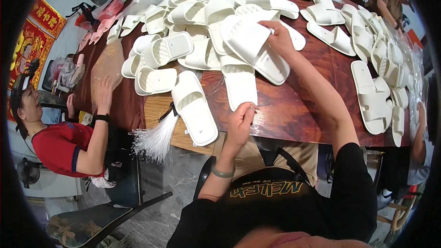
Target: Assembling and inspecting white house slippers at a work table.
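At the near table edge my left hand (240, 124) is closed on the heel end of a white slipper (240, 85), its toe toward the pile. My right hand (278, 38) grips another white slipper (248, 41) by its strap side, tilted above the heap. The sole of that slipper points toward me on the right. To the left, a single white slipper (195, 110) lies partly over the near edge. Beside it hangs a bundle of thin white plastic strands (158, 138), bound with a black tie. The fingertips of my right hand are partly hidden.
A pile of white slippers (186, 11) covers the middle of the dark wooden table (294, 115); more white slippers (374, 103) lie at right. Pink slippers (102, 30) sit far left. A person in red (66, 147) sits left, near a chair (92, 222). Others work around the table.
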Demonstrator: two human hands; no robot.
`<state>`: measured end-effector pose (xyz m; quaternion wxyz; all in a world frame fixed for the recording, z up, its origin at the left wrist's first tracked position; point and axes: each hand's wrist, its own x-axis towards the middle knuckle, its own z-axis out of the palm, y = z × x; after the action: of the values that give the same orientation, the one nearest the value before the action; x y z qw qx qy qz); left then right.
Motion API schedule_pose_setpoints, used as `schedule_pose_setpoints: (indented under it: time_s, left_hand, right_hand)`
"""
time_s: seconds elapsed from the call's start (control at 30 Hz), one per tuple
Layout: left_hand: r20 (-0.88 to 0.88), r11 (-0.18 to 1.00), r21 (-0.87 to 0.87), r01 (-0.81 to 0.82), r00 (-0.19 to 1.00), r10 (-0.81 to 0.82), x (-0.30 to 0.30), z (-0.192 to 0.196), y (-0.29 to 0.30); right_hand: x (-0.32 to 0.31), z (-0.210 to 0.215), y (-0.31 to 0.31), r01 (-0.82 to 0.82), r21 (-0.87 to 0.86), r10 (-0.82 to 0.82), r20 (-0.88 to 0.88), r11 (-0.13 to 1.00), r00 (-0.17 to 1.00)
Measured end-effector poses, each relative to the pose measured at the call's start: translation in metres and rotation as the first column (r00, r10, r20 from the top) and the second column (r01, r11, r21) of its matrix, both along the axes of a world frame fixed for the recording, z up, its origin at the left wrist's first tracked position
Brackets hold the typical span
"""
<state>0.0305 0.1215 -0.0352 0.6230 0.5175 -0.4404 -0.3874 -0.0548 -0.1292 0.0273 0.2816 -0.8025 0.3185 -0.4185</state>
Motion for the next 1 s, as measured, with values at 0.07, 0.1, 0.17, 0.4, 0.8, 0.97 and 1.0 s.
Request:
schedule_pose_setpoints:
  time_s: [0.07,0.1,0.17,0.4,0.8,0.97,1.0]
  left_hand:
    - [0.003,1.000,0.010,-0.016,1.000,0.016,0.002,0.000,0.002]
    - [0.015,1.000,0.017,-0.011,1.000,0.011,0.005,-0.001,0.004]
    - [0.072,1.000,0.028,-0.001,0.997,-0.001,0.008,0.001,0.005]
    - [0.123,0.997,-0.071,-0.018,0.992,0.027,0.003,-0.004,-0.002]
    - [0.131,1.000,0.002,-0.013,0.991,0.013,0.004,-0.001,0.001]
    - [0.065,1.000,0.022,-0.004,0.998,0.002,0.008,-0.002,0.002]
    - [0.056,1.000,0.022,-0.010,0.998,0.009,0.008,-0.003,0.003]
  right_hand:
    - [0.013,-0.003,-0.022,-0.142,0.188,0.067,0.356,0.972,0.932]
    - [0.018,-0.001,-0.031,-0.083,0.148,0.027,0.346,0.985,0.938]
    - [0.016,0.003,-0.064,0.278,-0.434,-0.238,0.146,0.857,0.960]
    - [0.015,-0.001,-0.143,0.314,-0.190,-0.358,-0.281,0.930,0.890]
    - [-0.056,0.031,-0.085,-0.170,0.373,-0.084,0.576,0.912,0.813]
    - [-0.150,0.055,0.002,-0.054,0.408,-0.129,0.409,0.912,0.903]
    - [-0.159,0.058,0.026,0.068,0.420,-0.211,0.304,0.905,0.929]
